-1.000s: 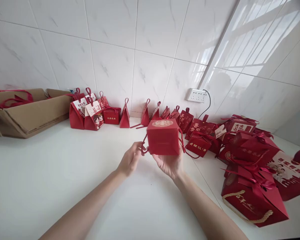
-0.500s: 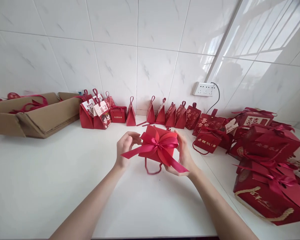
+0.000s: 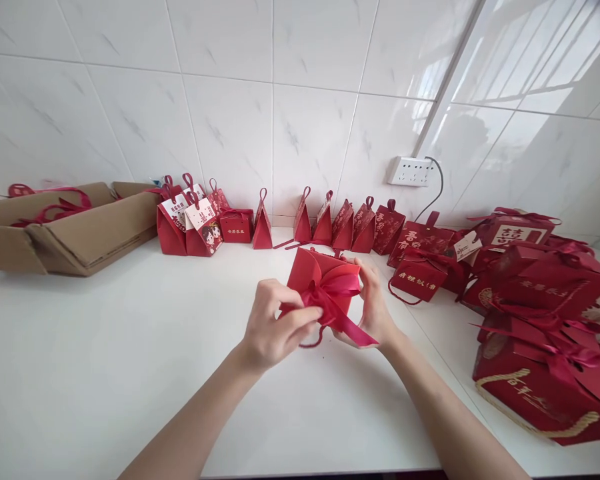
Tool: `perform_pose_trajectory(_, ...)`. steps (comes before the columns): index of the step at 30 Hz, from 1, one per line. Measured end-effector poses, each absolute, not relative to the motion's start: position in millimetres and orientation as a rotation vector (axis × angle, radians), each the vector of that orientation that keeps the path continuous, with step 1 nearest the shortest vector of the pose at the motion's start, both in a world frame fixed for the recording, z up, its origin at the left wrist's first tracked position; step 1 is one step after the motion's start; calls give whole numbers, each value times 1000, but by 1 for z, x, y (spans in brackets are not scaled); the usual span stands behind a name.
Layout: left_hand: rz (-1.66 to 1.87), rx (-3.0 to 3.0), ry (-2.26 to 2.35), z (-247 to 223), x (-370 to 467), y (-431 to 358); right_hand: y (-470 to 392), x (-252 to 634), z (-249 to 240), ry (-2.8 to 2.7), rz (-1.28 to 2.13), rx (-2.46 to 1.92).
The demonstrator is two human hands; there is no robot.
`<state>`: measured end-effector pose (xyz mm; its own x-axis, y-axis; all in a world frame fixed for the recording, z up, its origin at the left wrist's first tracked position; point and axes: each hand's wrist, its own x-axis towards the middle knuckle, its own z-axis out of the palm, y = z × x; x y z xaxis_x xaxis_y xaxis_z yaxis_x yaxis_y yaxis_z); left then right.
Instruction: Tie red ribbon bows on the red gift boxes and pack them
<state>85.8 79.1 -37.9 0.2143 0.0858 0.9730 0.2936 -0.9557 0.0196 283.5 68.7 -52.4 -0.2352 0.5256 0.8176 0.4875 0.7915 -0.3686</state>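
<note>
A small red gift box (image 3: 306, 265) with overlapping curved flaps is held above the white table, its top tilted towards me. A crimson ribbon bow (image 3: 341, 287) is tied across the top, one tail hanging down at the right. My right hand (image 3: 373, 310) grips the box along its right side, thumb near the far corner. My left hand (image 3: 280, 323) is over the left front of the box, fingers pinching the ribbon by the knot and covering the bow's left part. A dark red cord handle (image 3: 311, 345) hangs below the box.
An open cardboard box (image 3: 100, 230) with ribbons inside stands at the left. Several small red boxes with loops line the wall, such as a triangular one (image 3: 263, 223). Larger red gift boxes (image 3: 545, 380) are piled at the right. A power strip (image 3: 410, 171) is on the tiled wall.
My left hand has moved right from the box's left side onto the bow and closed on the ribbon. The right hand still holds the box, which has turned slightly.
</note>
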Motion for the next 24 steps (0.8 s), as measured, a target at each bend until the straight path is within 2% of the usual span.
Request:
perform_pose_trajectory(3,-1685,-2248,-321,-38,86,78,69,284,-54,-1869,34,-769)
perform_pose_trajectory(10,-1799,-2300,-275,-40,88,77,69,285,-54,-1875,-29,-772)
perform_pose_trajectory(13,-2104,-2344,-396,-40,89,76,69,285,-54,-1876,-50,-745)
perform_pose_trajectory(20,-2878,-2179,-1499,-34,89,84,70,282,-57,-1879,107,-763)
perform_pose_trajectory(22,-3058,-2014,-1701,-36,86,93,68,279,-56,-1773,146,-779)
perform_pose_trajectory(24,-3168,-1862,-1825,-38,85,102,60,276,-52,-1596,334,-810)
